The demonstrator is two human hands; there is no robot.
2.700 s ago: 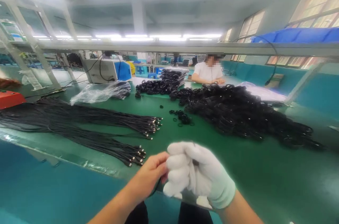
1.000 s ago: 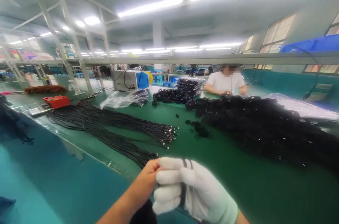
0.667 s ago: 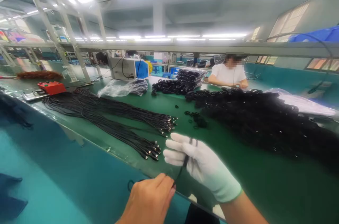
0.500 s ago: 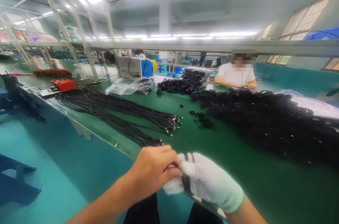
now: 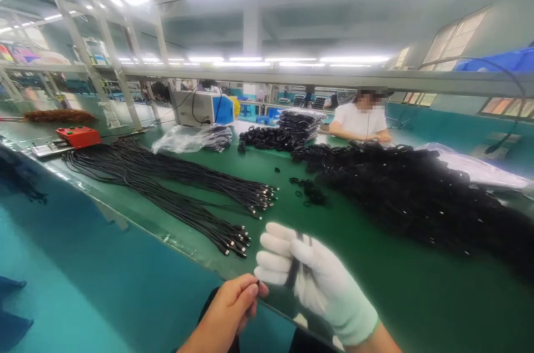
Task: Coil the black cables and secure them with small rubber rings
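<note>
My left hand (image 5: pixel 237 303), bare, is closed at the table's front edge, thumb and fingertips pinched on something small and dark I cannot make out. Just right of it, my right hand (image 5: pixel 312 281) wears a white glove. Its fingers curl toward the left, with the thumb pressed on a black cable or band (image 5: pixel 293 272) that crosses the palm. The two hands are apart. Beyond them, long black cables (image 5: pixel 167 192) lie in two bundles with metal plugs toward me. A few black loops (image 5: pixel 314 193) lie right of the plugs.
A large heap of black coiled cables (image 5: pixel 409 192) covers the right of the green table (image 5: pixel 287 225). Farther back are a clear plastic bag (image 5: pixel 183 139), a grey and blue machine (image 5: pixel 204 107) and a seated person (image 5: pixel 361 117). A red device (image 5: pixel 79 137) sits at left.
My left hand has moved down and away from the gloved right hand, which it was touching. More of the right fingers shows. The view has shifted slightly.
</note>
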